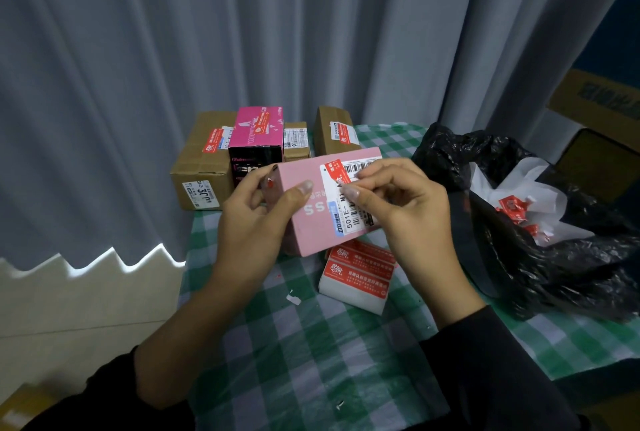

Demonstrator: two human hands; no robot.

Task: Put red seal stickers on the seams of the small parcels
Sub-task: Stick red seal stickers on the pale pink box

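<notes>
While the left hand (256,212) grips the pink parcel (308,230) by its left end, thumb flat on the top face and fingers curled round the end, the parcel is held tilted over the green checked tablecloth (311,344), pretty much mid-table. The right hand (405,212) has its fingers curled in, thumb and forefinger pinching a red seal sticker (334,167) that lies over the white shipping label (353,212) on the parcel's top. A stack of sticker sheets (356,275) lies just below the parcel, a black bag (554,264) slumps to the right, and stickered boxes (204,160) stand at the back.
</notes>
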